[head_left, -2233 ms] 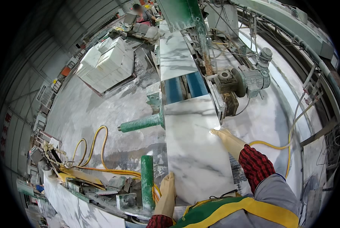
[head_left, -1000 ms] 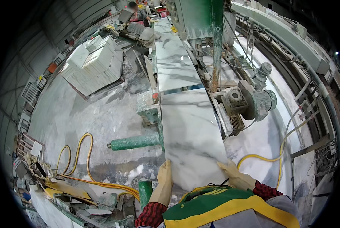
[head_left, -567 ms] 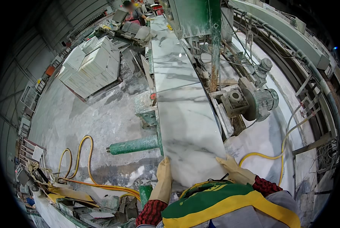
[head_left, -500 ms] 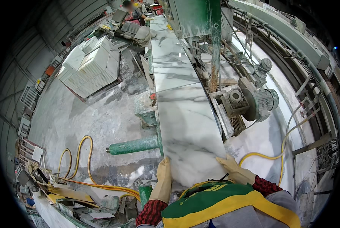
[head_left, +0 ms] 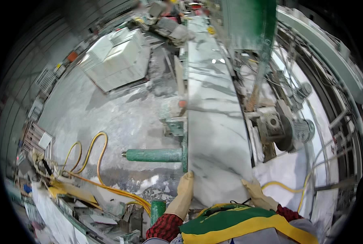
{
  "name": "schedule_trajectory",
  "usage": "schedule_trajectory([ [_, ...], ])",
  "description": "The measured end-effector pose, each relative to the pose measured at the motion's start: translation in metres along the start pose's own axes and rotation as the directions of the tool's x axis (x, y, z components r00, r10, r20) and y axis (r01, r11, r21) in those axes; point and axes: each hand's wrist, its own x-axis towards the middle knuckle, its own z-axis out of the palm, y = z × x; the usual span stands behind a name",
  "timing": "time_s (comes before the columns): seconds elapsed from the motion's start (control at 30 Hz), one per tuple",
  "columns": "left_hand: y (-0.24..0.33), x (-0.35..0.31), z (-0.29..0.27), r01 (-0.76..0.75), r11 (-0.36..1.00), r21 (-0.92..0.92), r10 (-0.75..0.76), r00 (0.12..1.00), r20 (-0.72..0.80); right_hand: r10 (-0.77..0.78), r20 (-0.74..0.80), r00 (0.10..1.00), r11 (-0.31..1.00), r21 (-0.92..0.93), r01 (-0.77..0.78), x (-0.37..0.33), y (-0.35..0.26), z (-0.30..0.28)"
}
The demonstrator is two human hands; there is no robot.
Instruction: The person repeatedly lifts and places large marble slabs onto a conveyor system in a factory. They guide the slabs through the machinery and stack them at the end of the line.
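A polished white marble slab [head_left: 218, 150] with grey veins lies on a long, narrow conveyor line running away from me. Its near end reaches my body. My left hand [head_left: 182, 194], in a cream glove, grips the slab's left edge near the close corner; its fingers are partly hidden. On the opposite edge my right hand [head_left: 258, 196], gloved alike, holds the slab, its fingertips against the side. Beyond a thin seam, another veined marble slab [head_left: 208, 57] lies in line with this one. A green and yellow apron [head_left: 230, 223] covers my front.
A green roller arm [head_left: 155, 155] sticks out left of the line. Motors [head_left: 281, 128] and a green machine housing [head_left: 246, 24] stand on the right. Stacked white slabs [head_left: 118, 61], yellow hoses [head_left: 102, 154] and broken stone pieces [head_left: 104, 219] lie leftward. Far ahead is another person.
My view has swung left, so the scene sits further right in the picture, with some blur. Both hands keep their hold at the slab's near edges.
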Motion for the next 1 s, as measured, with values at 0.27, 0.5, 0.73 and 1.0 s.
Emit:
schedule_trajectory([
  [0.27, -0.011, 0.016, 0.006, -0.005, 0.998, -0.070, 0.009, 0.999, 0.052, -0.081, -0.077, 0.994, 0.997, 0.014, 0.082, 0.020, 0.039, -0.005],
  [0.5, -0.018, 0.033, 0.010, 0.096, 0.952, -0.291, -0.050, 0.985, 0.163, -0.030, -0.085, 0.996, 0.986, -0.163, 0.016, 0.044, 0.054, -0.015],
  [0.73, -0.076, -0.023, -0.017, 0.563, 0.719, -0.408, -0.248, 0.756, 0.606, -0.113, -0.041, 0.993, 0.993, -0.044, 0.111, 0.025, 0.014, 0.003],
  [1.0, -0.105, -0.057, -0.003, 0.552, 0.505, -0.664, -0.246, 0.829, 0.502, -0.076, -0.035, 0.997, 0.997, -0.027, 0.075, 0.067, 0.073, 0.003],
])
